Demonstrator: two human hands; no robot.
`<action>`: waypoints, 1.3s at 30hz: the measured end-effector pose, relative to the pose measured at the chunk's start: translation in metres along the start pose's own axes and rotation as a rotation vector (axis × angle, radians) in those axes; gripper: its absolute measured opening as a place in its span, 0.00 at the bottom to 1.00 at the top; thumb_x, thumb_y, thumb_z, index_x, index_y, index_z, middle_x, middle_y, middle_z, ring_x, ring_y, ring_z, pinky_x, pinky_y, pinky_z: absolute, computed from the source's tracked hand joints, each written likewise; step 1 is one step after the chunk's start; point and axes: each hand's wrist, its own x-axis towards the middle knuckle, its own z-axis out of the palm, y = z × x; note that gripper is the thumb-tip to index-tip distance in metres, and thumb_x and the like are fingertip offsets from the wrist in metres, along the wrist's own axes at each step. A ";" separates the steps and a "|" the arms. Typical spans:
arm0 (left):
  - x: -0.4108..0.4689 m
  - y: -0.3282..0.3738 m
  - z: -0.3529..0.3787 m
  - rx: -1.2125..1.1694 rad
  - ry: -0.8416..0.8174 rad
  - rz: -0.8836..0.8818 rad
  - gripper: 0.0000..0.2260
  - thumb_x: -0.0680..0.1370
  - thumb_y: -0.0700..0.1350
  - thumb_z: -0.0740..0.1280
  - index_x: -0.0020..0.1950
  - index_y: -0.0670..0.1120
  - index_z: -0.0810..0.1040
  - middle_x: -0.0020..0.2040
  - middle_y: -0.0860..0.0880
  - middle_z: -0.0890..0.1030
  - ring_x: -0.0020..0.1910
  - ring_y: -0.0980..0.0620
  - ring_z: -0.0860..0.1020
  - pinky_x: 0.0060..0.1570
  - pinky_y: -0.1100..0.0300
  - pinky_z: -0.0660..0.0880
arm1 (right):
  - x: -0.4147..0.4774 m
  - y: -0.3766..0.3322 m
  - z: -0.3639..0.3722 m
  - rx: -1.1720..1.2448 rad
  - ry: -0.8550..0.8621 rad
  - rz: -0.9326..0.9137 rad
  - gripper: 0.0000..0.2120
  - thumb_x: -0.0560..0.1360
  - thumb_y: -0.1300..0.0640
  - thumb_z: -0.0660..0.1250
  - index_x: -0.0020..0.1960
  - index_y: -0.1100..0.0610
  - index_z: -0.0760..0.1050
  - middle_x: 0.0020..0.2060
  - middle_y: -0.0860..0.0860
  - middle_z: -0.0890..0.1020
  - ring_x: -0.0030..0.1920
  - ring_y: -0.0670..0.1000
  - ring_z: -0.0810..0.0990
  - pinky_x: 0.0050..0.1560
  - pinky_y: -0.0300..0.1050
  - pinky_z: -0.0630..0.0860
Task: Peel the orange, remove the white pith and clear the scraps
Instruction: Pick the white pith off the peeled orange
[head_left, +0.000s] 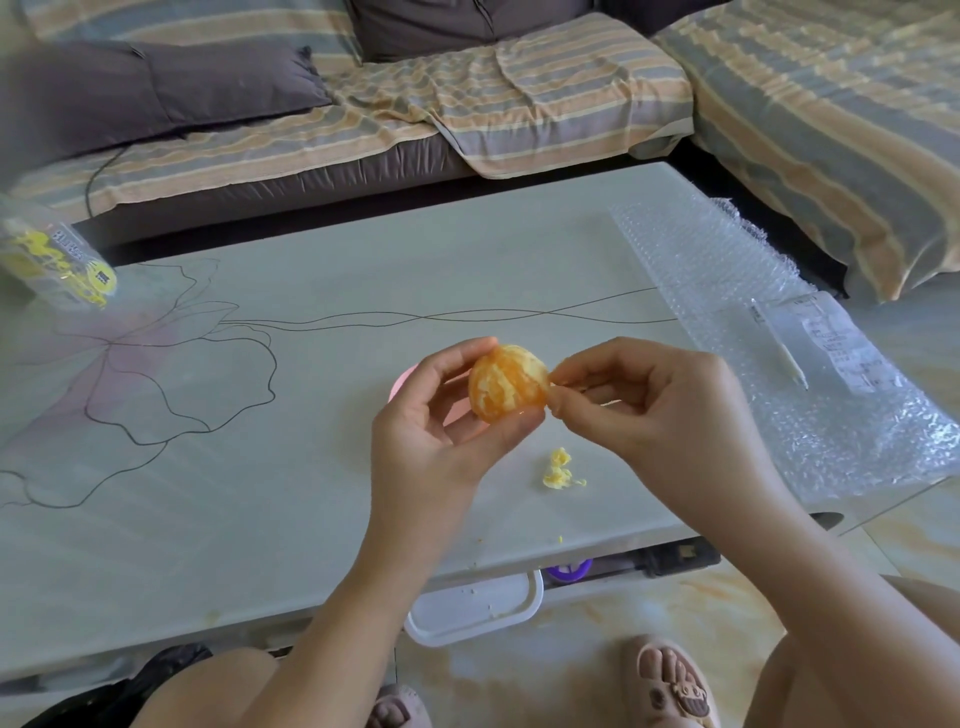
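Striped sofa covers (519, 104) fill the background, and in front of them your pale bench (363, 270) with its thin flower line drawing carries the work. You hold the orange (508, 382) up above the bench in your left hand (441, 431), thumb on top and fingers (511, 423) curled under it, gripping it. It is fully peeled, with streaks of white pith showing on the segments. Your right hand (649, 410) has thumb and forefinger pinched together at the orange's right side, touching it; whether a strand of pith sits in the pinch is too small to tell. A small heap of yellowish scraps (561, 470) lies on the bench just below your hands. Bubble wrap (753, 312) covers the bench's right end, with a pen (779, 345) on it.
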 end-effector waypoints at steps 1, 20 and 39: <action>-0.001 -0.001 0.000 0.012 0.008 0.018 0.22 0.62 0.39 0.78 0.54 0.48 0.80 0.55 0.42 0.80 0.51 0.54 0.82 0.49 0.59 0.79 | 0.000 -0.001 0.000 0.005 -0.001 0.018 0.04 0.66 0.57 0.75 0.38 0.50 0.82 0.31 0.45 0.83 0.33 0.42 0.82 0.37 0.34 0.77; -0.005 -0.023 0.008 0.450 0.077 0.496 0.21 0.70 0.42 0.76 0.61 0.47 0.76 0.58 0.54 0.77 0.59 0.46 0.77 0.54 0.46 0.77 | 0.000 0.002 0.005 -0.125 0.040 0.134 0.04 0.66 0.57 0.71 0.33 0.51 0.82 0.27 0.50 0.82 0.31 0.52 0.80 0.32 0.44 0.78; 0.004 -0.016 -0.002 -0.729 0.071 -0.612 0.33 0.55 0.44 0.83 0.57 0.36 0.78 0.57 0.38 0.81 0.56 0.44 0.81 0.44 0.54 0.81 | 0.016 0.053 0.016 -0.547 -0.066 0.037 0.12 0.70 0.68 0.67 0.38 0.51 0.79 0.33 0.42 0.74 0.34 0.39 0.70 0.36 0.25 0.66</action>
